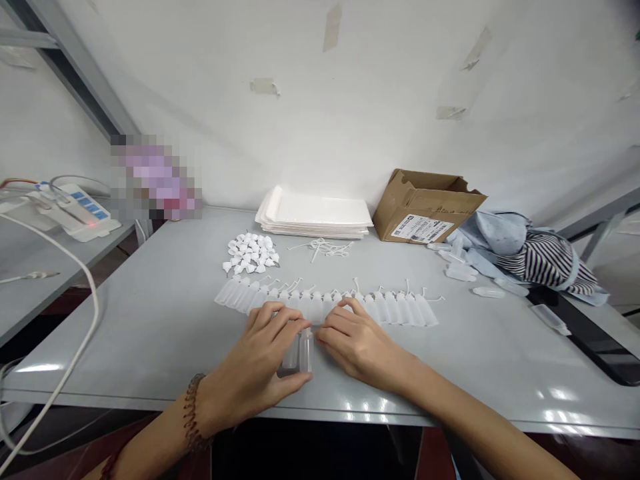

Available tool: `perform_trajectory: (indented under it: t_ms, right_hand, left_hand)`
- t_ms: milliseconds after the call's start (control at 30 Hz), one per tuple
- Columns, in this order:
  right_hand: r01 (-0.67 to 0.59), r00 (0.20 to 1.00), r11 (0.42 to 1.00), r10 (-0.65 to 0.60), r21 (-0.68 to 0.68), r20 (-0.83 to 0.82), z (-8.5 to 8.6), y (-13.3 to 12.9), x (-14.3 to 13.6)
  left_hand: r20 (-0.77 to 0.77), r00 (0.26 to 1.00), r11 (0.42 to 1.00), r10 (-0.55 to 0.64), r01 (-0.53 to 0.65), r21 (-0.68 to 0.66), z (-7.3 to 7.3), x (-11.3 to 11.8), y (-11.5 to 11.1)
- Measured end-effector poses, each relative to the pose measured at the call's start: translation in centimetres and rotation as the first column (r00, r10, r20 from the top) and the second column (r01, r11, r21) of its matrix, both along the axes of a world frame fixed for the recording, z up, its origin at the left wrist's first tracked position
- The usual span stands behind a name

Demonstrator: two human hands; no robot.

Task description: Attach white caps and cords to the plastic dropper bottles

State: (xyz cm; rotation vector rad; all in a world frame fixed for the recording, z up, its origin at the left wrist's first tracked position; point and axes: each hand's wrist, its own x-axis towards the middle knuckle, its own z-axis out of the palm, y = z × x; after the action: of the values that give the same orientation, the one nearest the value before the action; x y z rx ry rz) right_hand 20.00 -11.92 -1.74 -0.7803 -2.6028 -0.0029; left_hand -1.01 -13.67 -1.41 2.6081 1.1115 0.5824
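Both hands (250, 370) close, fingers (337, 328) bent

A white wall (310, 140) bearing tape scraps (263, 86) backs a grey table (165, 300).

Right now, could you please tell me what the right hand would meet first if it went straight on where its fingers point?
The right hand would most likely meet the neck end of the clear bottle in the left hand; whether they touch is unclear.

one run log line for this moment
left hand: holding small translucent plastic bottle | right hand: close to bottle's neck | beyond hands: row of translucent white plastic bottles | behind: clustered small white caps
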Motion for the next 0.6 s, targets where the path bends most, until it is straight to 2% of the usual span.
perform_trajectory:
  t_ms: [233, 367, 600]
  right_hand:
    - [0.045, 0.997, 0.997, -0.048, 0.062, 0.052, -0.6, -0.4, -0.5]
    - [0.070, 0.995, 0.983, -0.081, 0.169, 0.060, -1.0, -0.6, -0.7]
    - [0.057, 0.991, 0.970, -0.083, 0.237, 0.103, -1.6, -0.8, -0.8]
  left_hand:
    - [-0.008, 1.000, 1.000, 0.018, -0.018, -0.024, -0.1, -0.2, 0.1]
    - [-0.024, 1.000, 0.998, 0.013, -0.014, -0.066, 0.0, -0.2, 0.4]
    - [-0.033, 0.999, 0.994, 0.008, -0.012, -0.107, 0.0, -0.3, 0.3]
